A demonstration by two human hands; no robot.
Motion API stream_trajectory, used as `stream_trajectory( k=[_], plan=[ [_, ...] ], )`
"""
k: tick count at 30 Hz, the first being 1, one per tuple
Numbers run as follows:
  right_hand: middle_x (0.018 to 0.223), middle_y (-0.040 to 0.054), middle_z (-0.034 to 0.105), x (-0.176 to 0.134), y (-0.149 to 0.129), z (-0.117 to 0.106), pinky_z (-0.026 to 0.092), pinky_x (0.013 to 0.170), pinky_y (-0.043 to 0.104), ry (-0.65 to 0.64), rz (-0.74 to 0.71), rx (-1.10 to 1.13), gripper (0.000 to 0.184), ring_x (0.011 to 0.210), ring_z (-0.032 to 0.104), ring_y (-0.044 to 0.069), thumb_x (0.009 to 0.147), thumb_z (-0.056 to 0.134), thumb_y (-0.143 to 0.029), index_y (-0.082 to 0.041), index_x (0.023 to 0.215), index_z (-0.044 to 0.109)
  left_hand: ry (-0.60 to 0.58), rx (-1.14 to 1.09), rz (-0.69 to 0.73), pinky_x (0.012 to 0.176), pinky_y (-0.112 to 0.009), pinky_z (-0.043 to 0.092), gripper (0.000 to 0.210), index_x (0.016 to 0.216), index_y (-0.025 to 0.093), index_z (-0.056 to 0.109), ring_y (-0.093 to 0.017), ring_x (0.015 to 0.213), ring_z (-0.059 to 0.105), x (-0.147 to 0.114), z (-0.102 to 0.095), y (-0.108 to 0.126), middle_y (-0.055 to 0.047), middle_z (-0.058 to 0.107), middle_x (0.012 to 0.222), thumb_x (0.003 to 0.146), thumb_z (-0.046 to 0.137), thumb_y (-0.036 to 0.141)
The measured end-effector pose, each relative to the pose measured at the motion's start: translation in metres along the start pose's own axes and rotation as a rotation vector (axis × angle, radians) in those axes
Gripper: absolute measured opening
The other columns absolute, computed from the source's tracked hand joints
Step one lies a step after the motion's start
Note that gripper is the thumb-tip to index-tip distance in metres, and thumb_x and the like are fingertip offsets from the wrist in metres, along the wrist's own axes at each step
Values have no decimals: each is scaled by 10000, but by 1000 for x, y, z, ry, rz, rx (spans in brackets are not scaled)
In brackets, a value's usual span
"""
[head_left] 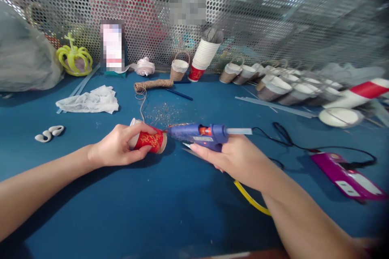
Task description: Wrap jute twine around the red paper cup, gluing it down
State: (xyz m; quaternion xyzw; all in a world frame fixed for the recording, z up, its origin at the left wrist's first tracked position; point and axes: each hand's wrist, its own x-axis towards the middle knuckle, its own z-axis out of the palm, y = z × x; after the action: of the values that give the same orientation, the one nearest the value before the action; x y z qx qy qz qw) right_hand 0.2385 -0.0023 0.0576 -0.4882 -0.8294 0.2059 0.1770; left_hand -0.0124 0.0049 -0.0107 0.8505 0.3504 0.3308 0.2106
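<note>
My left hand (121,143) is wrapped round a red paper cup (149,141) with gold lettering, tipped on its side above the blue table. The cup's base points right, and twine runs from it back to a twine bundle (153,85). In my right hand (232,151) is a blue hot glue gun (197,135) with a clear glue stick in its rear. Its nozzle meets or nearly meets the edge of the cup's base. Below the gun, a pointed metal blade (187,145) juts out by my right fingers; the rest of that tool is hidden.
Twine-wrapped cups with handles (291,85) crowd the back right, beside a stack of paper cups (204,56). A purple power strip (348,176) and black cable lie right. White cloth (88,100), a yellow crown-shaped piece (73,58) and earbud-like white pieces (49,133) are left.
</note>
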Motion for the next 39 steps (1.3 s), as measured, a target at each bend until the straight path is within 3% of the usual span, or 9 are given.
stream_trajectory(
  k=[5,10,20,25,30,35,39],
  plan=[
    [577,-15,613,-5,4,2,449,501,250,12,-90,-53,158,511,555,137,800,508,-272,-211,694,609,16,-22,-96,409,-141,359,259,1027,148,553,-45,423,456,1,-1,1,11,633,686,777,563,218],
    [534,-20,577,-10,6,3,445,502,246,12,-122,-90,194,453,500,121,815,491,-292,-212,699,625,35,-48,-165,406,-145,360,238,992,147,569,-52,412,435,3,0,2,50,582,567,776,567,246],
    [533,-33,540,-14,-1,2,414,478,222,12,-153,-141,190,459,486,107,793,557,-263,-207,615,524,30,-51,-187,445,-163,407,231,981,143,566,-72,450,488,4,-2,3,48,593,577,781,569,259],
    [526,-19,593,-12,0,0,436,489,243,3,-149,-139,203,456,523,128,812,510,-258,-204,631,585,27,-18,-137,445,-161,401,251,1014,148,556,-63,425,478,2,-1,3,43,600,588,785,558,252],
    [566,-12,629,-8,3,1,458,519,249,25,-72,-116,204,513,572,146,812,511,-274,-195,651,610,20,4,-43,437,-147,391,262,1040,151,541,-47,436,493,0,0,2,-9,655,750,786,557,218],
    [605,-33,644,-3,0,1,479,554,242,12,-2,-32,130,549,587,140,787,553,-240,-205,673,605,16,37,42,434,-153,387,244,1023,159,529,-52,396,464,0,0,2,46,599,604,786,570,201],
    [593,-36,636,1,-4,1,472,533,245,20,16,-6,142,614,616,156,767,582,-230,-218,626,573,19,60,108,465,-158,409,241,1012,153,523,-69,470,533,2,-1,3,13,631,680,778,577,176]
  ],
)
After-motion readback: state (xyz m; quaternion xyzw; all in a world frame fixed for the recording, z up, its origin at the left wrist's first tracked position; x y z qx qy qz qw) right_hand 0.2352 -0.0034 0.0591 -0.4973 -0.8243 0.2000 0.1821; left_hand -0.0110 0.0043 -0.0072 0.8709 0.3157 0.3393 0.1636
